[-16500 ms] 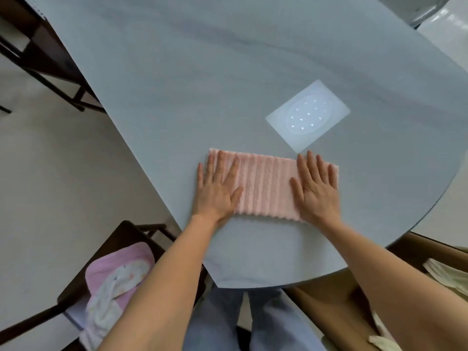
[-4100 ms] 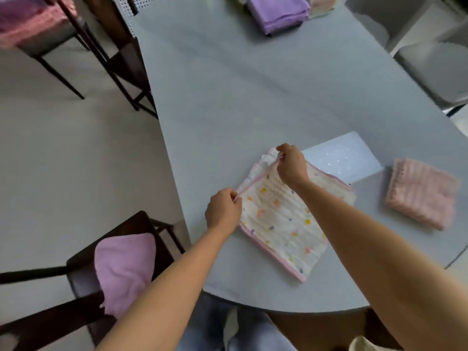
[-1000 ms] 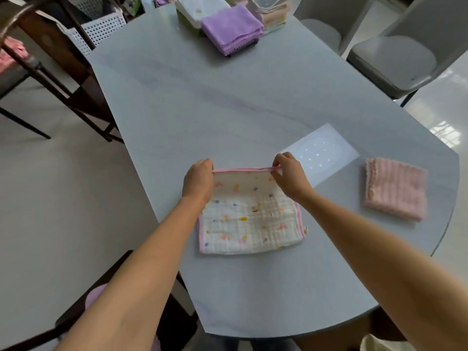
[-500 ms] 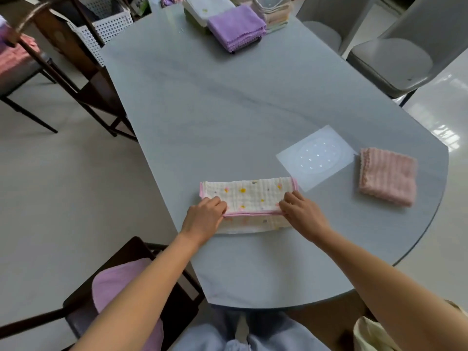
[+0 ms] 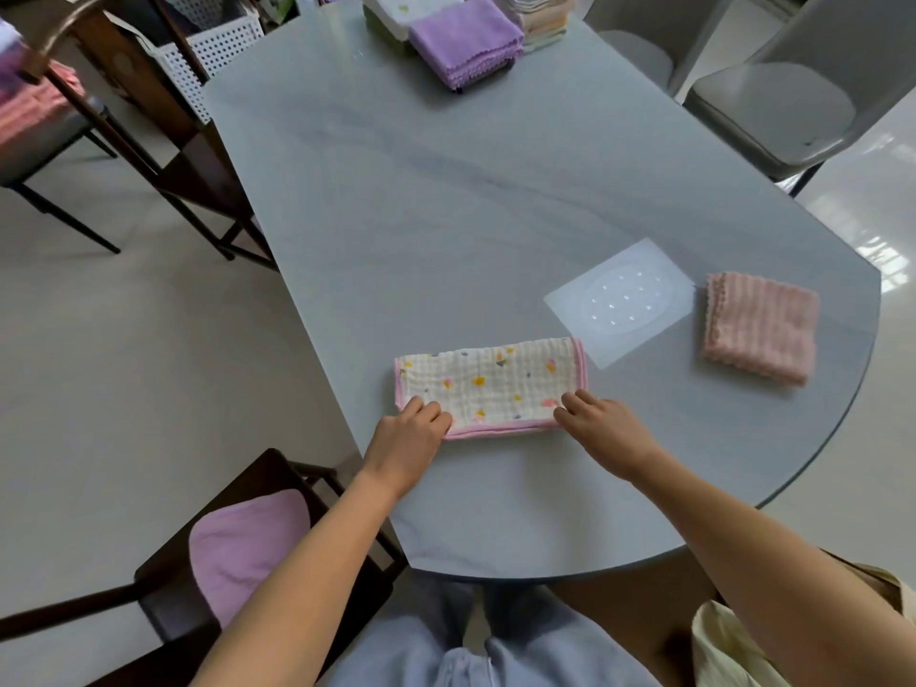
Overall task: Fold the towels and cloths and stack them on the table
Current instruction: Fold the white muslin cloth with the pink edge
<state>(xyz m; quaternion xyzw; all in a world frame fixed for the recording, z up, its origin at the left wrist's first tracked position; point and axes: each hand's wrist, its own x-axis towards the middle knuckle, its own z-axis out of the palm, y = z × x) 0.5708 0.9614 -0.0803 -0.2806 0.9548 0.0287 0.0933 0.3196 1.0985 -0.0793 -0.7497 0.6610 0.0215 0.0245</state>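
The white cloth (image 5: 488,386) with the little coloured spots and pink trim is lying flat near the front edge of the grey table (image 5: 446,200), folded into a long strip. The left hand (image 5: 406,441) is at its near left corner and the right hand (image 5: 602,428) at its near right corner, both with fingers curled down onto the pink edge, so it looks like each one is pinching that hem against the tabletop. Just past the cloth's far right corner there's a pale rectangular patch (image 5: 622,302) with a dotted oval in it, and right beside that patch sits a folded pink ribbed towel (image 5: 761,327), well apart from the hands. Way at the far end of the table there's a purple folded stack (image 5: 466,42) with a few more piles (image 5: 538,17) of pale cloths next to it. Off the table on the left, a dark wooden chair (image 5: 277,473) holds a pink cloth (image 5: 243,547), and there's a white perforated basket (image 5: 218,49) further back. Two grey chairs (image 5: 778,111) sit on the right side.
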